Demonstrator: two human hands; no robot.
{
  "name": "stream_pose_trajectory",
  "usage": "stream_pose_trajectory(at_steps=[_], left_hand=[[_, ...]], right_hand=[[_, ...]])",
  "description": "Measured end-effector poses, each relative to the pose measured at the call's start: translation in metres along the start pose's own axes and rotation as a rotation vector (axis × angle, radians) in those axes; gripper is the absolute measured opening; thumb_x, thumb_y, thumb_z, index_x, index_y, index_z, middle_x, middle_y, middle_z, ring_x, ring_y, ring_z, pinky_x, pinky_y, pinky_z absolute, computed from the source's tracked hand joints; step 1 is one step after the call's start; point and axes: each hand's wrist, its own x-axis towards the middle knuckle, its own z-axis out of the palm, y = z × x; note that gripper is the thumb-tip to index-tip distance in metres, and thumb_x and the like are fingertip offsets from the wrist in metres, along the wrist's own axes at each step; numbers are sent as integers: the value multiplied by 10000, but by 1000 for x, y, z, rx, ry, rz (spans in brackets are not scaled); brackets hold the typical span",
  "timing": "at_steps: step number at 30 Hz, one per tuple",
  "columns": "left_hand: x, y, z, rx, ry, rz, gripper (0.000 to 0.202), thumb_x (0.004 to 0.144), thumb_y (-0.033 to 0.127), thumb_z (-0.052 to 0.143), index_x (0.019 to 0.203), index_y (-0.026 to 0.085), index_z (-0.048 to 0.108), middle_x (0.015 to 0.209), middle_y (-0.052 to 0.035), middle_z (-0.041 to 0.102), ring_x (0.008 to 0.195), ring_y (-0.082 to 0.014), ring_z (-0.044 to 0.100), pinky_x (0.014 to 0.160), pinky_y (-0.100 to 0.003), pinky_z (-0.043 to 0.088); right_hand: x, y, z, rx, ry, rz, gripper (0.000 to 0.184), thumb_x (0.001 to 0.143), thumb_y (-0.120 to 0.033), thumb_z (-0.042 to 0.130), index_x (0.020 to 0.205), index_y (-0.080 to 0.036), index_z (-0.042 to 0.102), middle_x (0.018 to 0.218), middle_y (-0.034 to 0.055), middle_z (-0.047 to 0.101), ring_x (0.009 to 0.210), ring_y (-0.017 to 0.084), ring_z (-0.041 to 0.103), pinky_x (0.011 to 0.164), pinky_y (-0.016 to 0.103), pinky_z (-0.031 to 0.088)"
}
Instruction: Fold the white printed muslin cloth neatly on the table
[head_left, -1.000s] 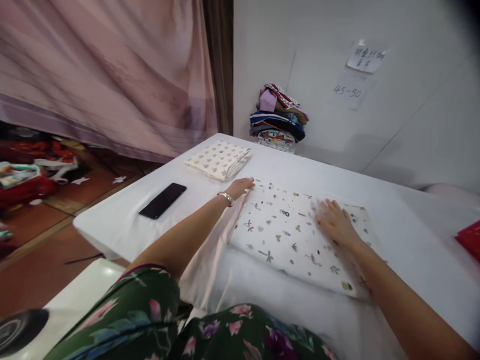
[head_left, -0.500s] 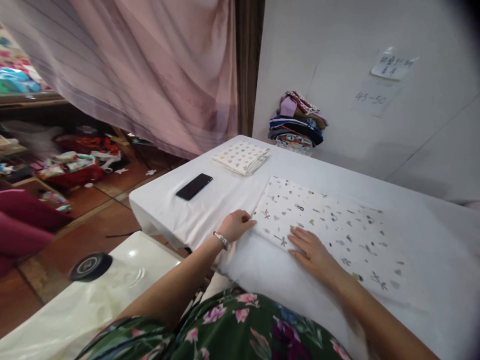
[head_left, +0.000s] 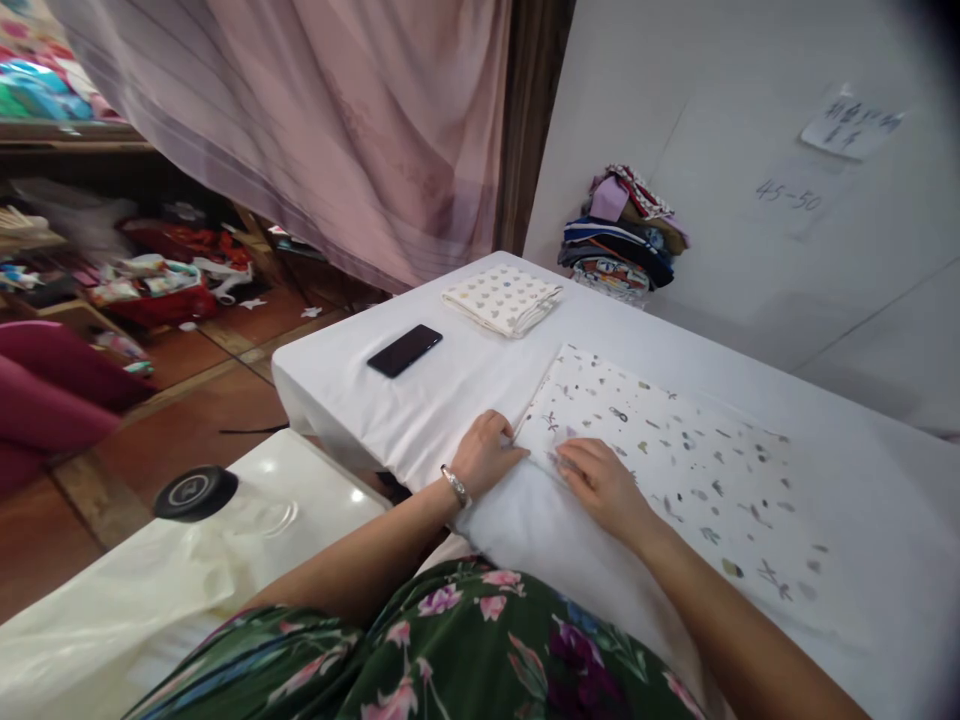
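A white cloth with a small plant-like print (head_left: 697, 440) lies spread on the white-covered table (head_left: 330, 400). At its near left corner, my left hand (head_left: 484, 458) has fingers closed on the cloth's edge; a bracelet circles that wrist. Just to the right along the near edge is my right hand (head_left: 604, 485), with fingers drawn together on a small raised pinch of the same cloth. The fingertips of both hands are partly hidden. A folded cloth with a dotted print (head_left: 502, 298) sits farther back, to the left of the spread one.
A black phone (head_left: 406, 350) lies on the table's left part. Stacked clothes (head_left: 622, 235) stand at the wall behind. Lower left, a cream-covered surface (head_left: 300, 475) carries a round black object (head_left: 196, 493). A pink curtain (head_left: 360, 130) hangs behind, and a red basket (head_left: 161, 300) is on the floor.
My right hand has moved left along the near edge, and its flat fingers have drawn together on the cloth. My left hand stays at the corner. The whole view has shifted slightly.
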Motion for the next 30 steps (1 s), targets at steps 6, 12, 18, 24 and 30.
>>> stream_pose_trajectory(at_steps=[6, 12, 18, 24, 30], left_hand=[[1, -6, 1, -68, -9, 78, 195, 674, 264, 701, 775, 200, 547, 874, -24, 545, 875, -175, 528, 815, -314, 437], [1, -11, 1, -133, -42, 100, 98, 716, 216, 655, 786, 210, 585, 928, -33, 552, 860, -161, 533, 816, -319, 449], [1, -9, 0, -96, -51, 149, 60, 739, 183, 618, 716, 208, 568, 872, -25, 549, 829, -157, 518, 791, -308, 446], [-3, -8, 3, 7, -31, 271, 58, 771, 176, 579, 717, 192, 566, 884, -40, 558, 846, -177, 492, 777, -323, 431], [-3, -7, 0, -97, -37, 219, 132, 826, 245, 528, 740, 202, 620, 890, -44, 561, 830, -161, 517, 802, -315, 444]], right_hand=[[47, -3, 19, 3, -54, -20, 313, 875, -114, 417, 1082, -225, 624, 930, 63, 607, 886, 201, 536, 795, 360, 467], [75, 6, 26, -67, -254, -68, 285, 824, -53, 463, 984, -211, 639, 852, 43, 584, 875, 187, 506, 797, 324, 423], [71, 3, 21, -100, -209, -75, 185, 866, -103, 449, 870, -197, 608, 835, 43, 589, 826, 191, 507, 745, 320, 419], [56, 3, 21, -121, -170, -79, 202, 880, -124, 430, 923, -205, 610, 867, 56, 602, 847, 207, 527, 741, 335, 434], [63, 3, 22, -132, -244, -40, 237, 895, -154, 428, 1047, -210, 601, 851, 38, 633, 829, 192, 555, 736, 323, 444]])
